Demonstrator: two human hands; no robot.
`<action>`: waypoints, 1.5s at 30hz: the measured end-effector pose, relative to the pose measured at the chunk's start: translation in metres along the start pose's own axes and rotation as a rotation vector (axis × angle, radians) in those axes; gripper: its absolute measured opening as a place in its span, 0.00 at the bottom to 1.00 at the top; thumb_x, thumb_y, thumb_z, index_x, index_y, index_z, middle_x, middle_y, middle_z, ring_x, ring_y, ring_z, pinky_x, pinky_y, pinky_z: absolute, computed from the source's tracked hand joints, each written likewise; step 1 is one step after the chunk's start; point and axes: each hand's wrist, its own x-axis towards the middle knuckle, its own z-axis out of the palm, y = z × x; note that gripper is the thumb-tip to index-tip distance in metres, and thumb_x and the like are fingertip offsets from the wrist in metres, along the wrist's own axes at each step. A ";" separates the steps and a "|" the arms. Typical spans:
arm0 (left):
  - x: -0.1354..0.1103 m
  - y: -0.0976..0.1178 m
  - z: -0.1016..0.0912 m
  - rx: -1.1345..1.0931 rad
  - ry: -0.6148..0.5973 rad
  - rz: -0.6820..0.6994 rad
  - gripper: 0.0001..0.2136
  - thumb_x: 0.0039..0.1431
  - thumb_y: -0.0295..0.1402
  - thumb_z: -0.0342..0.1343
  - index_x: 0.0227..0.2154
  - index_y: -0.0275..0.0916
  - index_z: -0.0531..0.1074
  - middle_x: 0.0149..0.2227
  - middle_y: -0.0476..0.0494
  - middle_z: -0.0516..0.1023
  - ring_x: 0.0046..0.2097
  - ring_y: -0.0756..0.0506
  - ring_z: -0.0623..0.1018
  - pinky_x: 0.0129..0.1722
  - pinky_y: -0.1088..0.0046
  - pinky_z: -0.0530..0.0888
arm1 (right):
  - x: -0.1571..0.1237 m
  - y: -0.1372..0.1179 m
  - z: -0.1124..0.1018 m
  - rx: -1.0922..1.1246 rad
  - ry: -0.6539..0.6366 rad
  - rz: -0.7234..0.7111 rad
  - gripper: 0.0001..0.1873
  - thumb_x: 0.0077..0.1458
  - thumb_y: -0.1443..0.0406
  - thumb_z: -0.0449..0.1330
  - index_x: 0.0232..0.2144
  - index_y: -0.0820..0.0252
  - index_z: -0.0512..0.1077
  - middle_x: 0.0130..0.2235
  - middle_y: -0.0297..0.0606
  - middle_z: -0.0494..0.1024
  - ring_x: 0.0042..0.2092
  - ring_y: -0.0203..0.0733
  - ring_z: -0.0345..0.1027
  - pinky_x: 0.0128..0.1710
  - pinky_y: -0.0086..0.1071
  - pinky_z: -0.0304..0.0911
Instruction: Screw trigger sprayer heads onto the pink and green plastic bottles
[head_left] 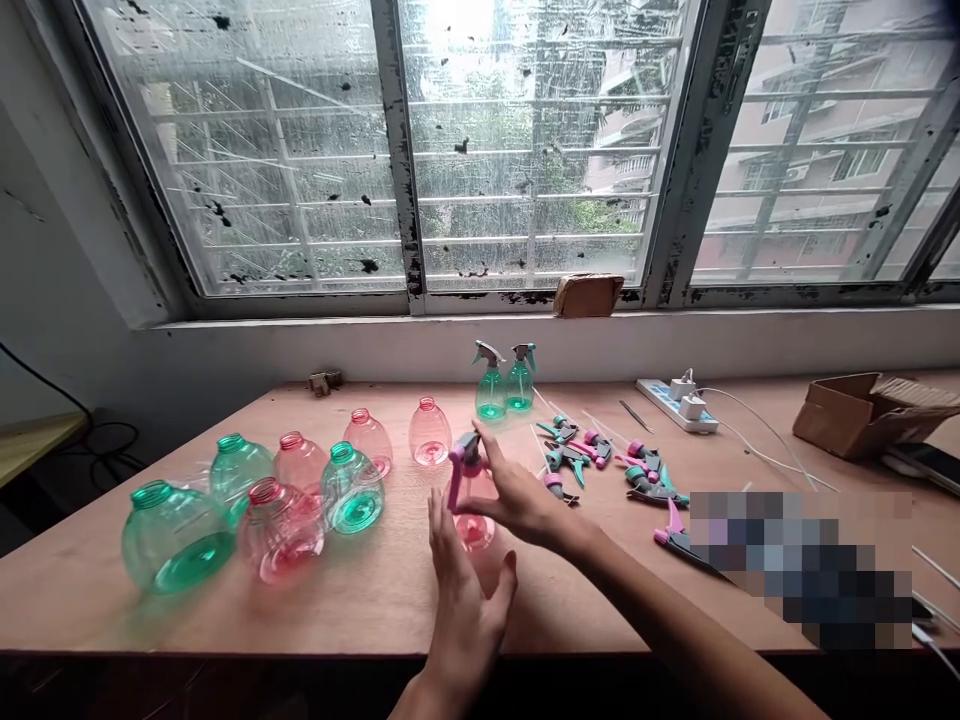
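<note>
A pink see-through spray bottle [475, 528] stands on the wooden table [375, 590] with a grey and pink trigger head [463, 460] on its neck. My right hand [517, 495] is wrapped over the trigger head and the bottle's top, fingers closed on it. Just in front of the bottle, my left hand [463, 600] is raised with its fingers stretched up and nothing in them.
Several empty green and pink bottles [277, 500] lie and stand at the left. Two finished green spray bottles [504, 385] stand at the back. Loose trigger heads [600, 460] lie right of centre. A power strip [677, 403] and cardboard box [862, 412] sit at the right.
</note>
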 end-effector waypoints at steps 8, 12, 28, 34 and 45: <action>-0.005 0.018 -0.010 0.078 -0.200 0.283 0.37 0.68 0.23 0.52 0.73 0.43 0.39 0.76 0.29 0.39 0.76 0.31 0.48 0.70 0.41 0.61 | 0.077 0.064 -0.003 -0.235 0.226 0.297 0.33 0.65 0.58 0.65 0.67 0.61 0.62 0.56 0.52 0.78 0.57 0.57 0.73 0.53 0.46 0.70; 0.000 0.018 -0.013 0.091 -0.345 0.260 0.35 0.67 0.23 0.51 0.72 0.43 0.45 0.75 0.28 0.47 0.75 0.31 0.54 0.68 0.40 0.64 | 0.093 0.104 -0.029 -0.335 0.382 0.471 0.20 0.67 0.59 0.63 0.58 0.59 0.71 0.59 0.45 0.74 0.55 0.52 0.74 0.53 0.51 0.72; 0.004 0.020 -0.014 0.136 -0.486 0.298 0.40 0.64 0.25 0.56 0.73 0.43 0.42 0.71 0.30 0.61 0.71 0.31 0.64 0.66 0.45 0.69 | 0.104 0.131 -0.057 -0.395 0.366 0.554 0.20 0.67 0.59 0.63 0.58 0.59 0.71 0.58 0.45 0.75 0.53 0.51 0.74 0.51 0.50 0.73; 0.004 0.019 -0.011 0.210 -0.530 0.325 0.33 0.65 0.27 0.56 0.70 0.41 0.52 0.70 0.29 0.64 0.68 0.31 0.69 0.64 0.45 0.70 | 0.073 0.090 -0.064 -0.406 0.300 0.525 0.26 0.64 0.57 0.65 0.59 0.60 0.69 0.64 0.50 0.69 0.63 0.60 0.64 0.60 0.56 0.63; 0.007 0.023 -0.009 0.254 -0.672 0.385 0.26 0.65 0.28 0.57 0.65 0.39 0.61 0.63 0.32 0.74 0.62 0.32 0.76 0.61 0.49 0.74 | 0.138 0.040 0.026 -0.066 -0.028 0.338 0.45 0.53 0.41 0.68 0.59 0.69 0.67 0.60 0.58 0.75 0.60 0.60 0.68 0.54 0.40 0.66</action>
